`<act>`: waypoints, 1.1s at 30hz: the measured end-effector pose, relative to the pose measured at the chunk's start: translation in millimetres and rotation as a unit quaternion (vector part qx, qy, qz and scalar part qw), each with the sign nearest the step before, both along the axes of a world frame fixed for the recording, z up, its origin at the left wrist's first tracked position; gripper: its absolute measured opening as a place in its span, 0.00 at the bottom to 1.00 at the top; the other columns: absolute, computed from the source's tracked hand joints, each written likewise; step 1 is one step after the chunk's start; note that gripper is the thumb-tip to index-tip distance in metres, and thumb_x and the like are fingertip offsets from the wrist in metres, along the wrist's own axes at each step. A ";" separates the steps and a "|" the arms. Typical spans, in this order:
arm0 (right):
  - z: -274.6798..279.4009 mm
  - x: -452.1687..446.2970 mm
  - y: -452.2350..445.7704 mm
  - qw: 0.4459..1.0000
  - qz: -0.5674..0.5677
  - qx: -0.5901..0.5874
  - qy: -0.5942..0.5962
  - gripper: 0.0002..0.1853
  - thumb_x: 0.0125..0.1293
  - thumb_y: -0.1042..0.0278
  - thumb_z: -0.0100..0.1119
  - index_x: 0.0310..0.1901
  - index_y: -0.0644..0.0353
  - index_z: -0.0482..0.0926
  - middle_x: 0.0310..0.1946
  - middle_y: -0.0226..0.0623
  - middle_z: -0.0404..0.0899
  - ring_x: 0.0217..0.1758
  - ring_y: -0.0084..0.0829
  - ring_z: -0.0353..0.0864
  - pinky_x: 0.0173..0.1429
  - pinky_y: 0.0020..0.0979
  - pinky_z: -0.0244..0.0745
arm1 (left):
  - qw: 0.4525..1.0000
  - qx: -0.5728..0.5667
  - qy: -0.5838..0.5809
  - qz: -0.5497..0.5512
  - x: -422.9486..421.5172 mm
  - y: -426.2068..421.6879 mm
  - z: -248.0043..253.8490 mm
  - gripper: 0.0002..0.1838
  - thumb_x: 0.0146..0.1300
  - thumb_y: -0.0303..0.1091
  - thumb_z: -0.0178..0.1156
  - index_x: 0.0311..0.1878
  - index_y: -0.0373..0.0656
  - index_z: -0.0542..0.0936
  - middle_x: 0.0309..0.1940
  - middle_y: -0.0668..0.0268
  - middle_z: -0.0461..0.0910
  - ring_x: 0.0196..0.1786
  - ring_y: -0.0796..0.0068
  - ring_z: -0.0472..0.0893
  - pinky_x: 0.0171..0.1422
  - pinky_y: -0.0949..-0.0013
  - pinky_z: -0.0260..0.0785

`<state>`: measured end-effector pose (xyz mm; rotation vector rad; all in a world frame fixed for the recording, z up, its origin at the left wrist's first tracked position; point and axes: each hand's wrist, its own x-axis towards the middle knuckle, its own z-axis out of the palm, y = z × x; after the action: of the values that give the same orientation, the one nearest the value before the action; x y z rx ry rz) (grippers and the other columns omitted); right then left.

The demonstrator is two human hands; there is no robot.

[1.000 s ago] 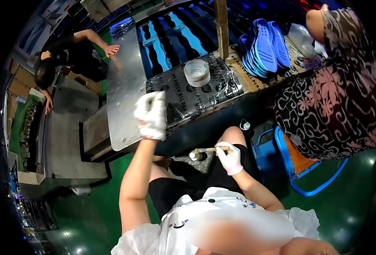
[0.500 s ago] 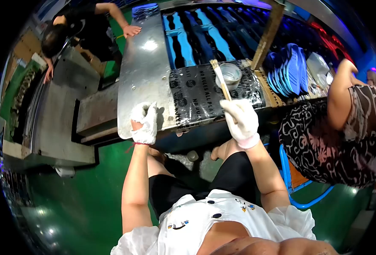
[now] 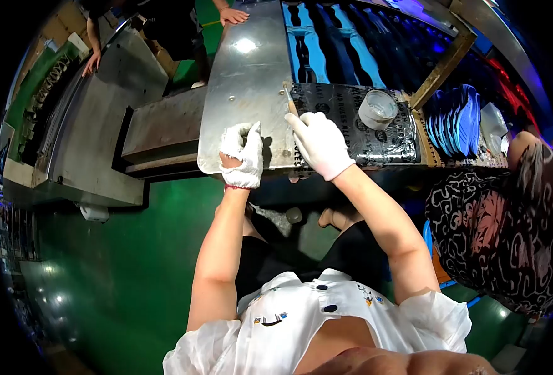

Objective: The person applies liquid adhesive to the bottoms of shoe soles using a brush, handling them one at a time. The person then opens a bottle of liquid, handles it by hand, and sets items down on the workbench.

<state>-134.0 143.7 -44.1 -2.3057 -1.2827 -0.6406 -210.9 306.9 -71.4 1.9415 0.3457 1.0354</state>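
Observation:
My right hand (image 3: 319, 142), in a white glove, is closed around the handle of a paintbrush (image 3: 291, 105). The bristles point away from me, over the right part of the metal tabletop (image 3: 226, 75). My left hand (image 3: 242, 153), in a worn white glove with bare skin showing through, is at the tabletop's near edge. Its fingers are curled, with a gap to the thumb and nothing visible between them. To the right of my right hand, a round whitish tub (image 3: 378, 111) stands on black printed plastic sheeting (image 3: 333, 103).
Light-blue strap-shaped pieces (image 3: 314, 47) lie in rows beyond the sheeting. Blue sole-shaped pieces (image 3: 455, 122) stand stacked at right, past a wooden post (image 3: 442, 72). A person in patterned clothing (image 3: 489, 237) sits at right. Another person's hand (image 3: 233, 15) rests on the tabletop's far edge.
My right hand has carried the paintbrush left, from beside the tub to over the metal tabletop. My left hand keeps its place at the near edge. The view has shifted.

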 end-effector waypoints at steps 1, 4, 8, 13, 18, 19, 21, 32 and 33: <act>-3.4 -4.6 5.1 1.000 -0.008 -0.005 -0.008 0.17 0.59 0.70 0.55 0.51 0.56 0.74 0.33 0.38 0.74 0.37 0.42 0.74 0.39 0.38 0.72 | 1.000 -0.010 -0.013 -0.001 0.5 0.0 0.4 0.07 0.59 0.30 0.65 0.34 0.36 0.79 0.24 0.65 0.79 0.24 0.79 0.75 0.29 0.72 0.68; -12.9 -6.5 14.5 0.999 -0.025 -0.021 -0.041 0.16 0.59 0.69 0.54 0.51 0.56 0.75 0.33 0.38 0.74 0.37 0.42 0.74 0.38 0.38 0.72 | 1.000 0.012 -0.017 0.022 8.9 8.5 -18.2 0.08 0.60 0.31 0.64 0.34 0.36 0.80 0.22 0.65 0.78 0.24 0.78 0.76 0.29 0.71 0.68; -13.5 0.2 19.9 1.000 -0.027 -0.014 -0.003 0.17 0.59 0.69 0.54 0.51 0.54 0.75 0.34 0.40 0.75 0.38 0.44 0.75 0.40 0.40 0.72 | 1.000 0.014 0.002 0.007 1.2 2.8 -1.9 0.07 0.58 0.31 0.64 0.34 0.37 0.80 0.29 0.56 0.79 0.31 0.61 0.78 0.37 0.63 0.70; -26.6 -7.6 24.0 0.999 -0.052 -0.005 0.010 0.21 0.56 0.71 0.54 0.54 0.54 0.74 0.36 0.37 0.75 0.42 0.39 0.76 0.46 0.39 0.71 | 1.000 0.002 -0.024 0.001 8.2 6.5 -13.9 0.06 0.57 0.29 0.64 0.33 0.37 0.80 0.27 0.58 0.79 0.29 0.63 0.78 0.35 0.64 0.69; -26.1 -9.1 25.8 0.999 -0.048 0.008 -0.005 0.15 0.60 0.69 0.55 0.50 0.55 0.76 0.34 0.40 0.74 0.38 0.42 0.74 0.41 0.40 0.71 | 1.000 -0.008 -0.017 -0.010 4.9 3.6 -3.9 0.05 0.57 0.28 0.64 0.32 0.37 0.80 0.26 0.58 0.79 0.27 0.65 0.78 0.33 0.65 0.69; -26.6 -10.4 26.3 0.998 -0.067 -0.008 -0.011 0.15 0.60 0.68 0.56 0.50 0.55 0.76 0.33 0.40 0.74 0.38 0.42 0.74 0.41 0.40 0.71 | 1.000 0.006 -0.020 -0.005 4.5 3.1 -3.6 0.05 0.57 0.28 0.64 0.32 0.37 0.80 0.26 0.58 0.78 0.27 0.65 0.78 0.33 0.65 0.68; -28.0 -14.0 26.6 0.996 -0.082 -0.027 -0.015 0.16 0.59 0.66 0.57 0.49 0.55 0.76 0.33 0.39 0.74 0.38 0.42 0.74 0.40 0.40 0.70 | 1.000 0.018 -0.020 0.003 2.7 2.7 -4.5 0.05 0.57 0.29 0.63 0.33 0.37 0.80 0.25 0.58 0.78 0.27 0.65 0.78 0.33 0.65 0.68; -31.8 -69.5 -22.9 0.978 -0.016 0.164 0.130 0.05 0.60 0.70 0.58 0.31 0.61 0.79 0.28 0.36 0.79 0.31 0.36 0.78 0.38 0.31 0.73 | 1.000 -0.013 -0.005 -0.006 6.6 6.2 -11.6 0.09 0.60 0.35 0.64 0.32 0.38 0.80 0.24 0.58 0.79 0.25 0.65 0.79 0.32 0.64 0.70; -48.3 -81.1 -29.2 0.940 -0.029 0.163 0.298 0.06 0.60 0.68 0.57 0.31 0.60 0.80 0.26 0.36 0.79 0.29 0.31 0.78 0.36 0.30 0.72 | 1.000 0.018 -0.022 -0.004 10.1 9.9 -17.9 0.09 0.59 0.35 0.64 0.32 0.39 0.80 0.24 0.58 0.79 0.25 0.64 0.79 0.33 0.64 0.70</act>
<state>-215.0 114.6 -92.4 -2.0326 -0.7600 -0.1241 -200.8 316.8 -89.3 1.9476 0.2967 1.0841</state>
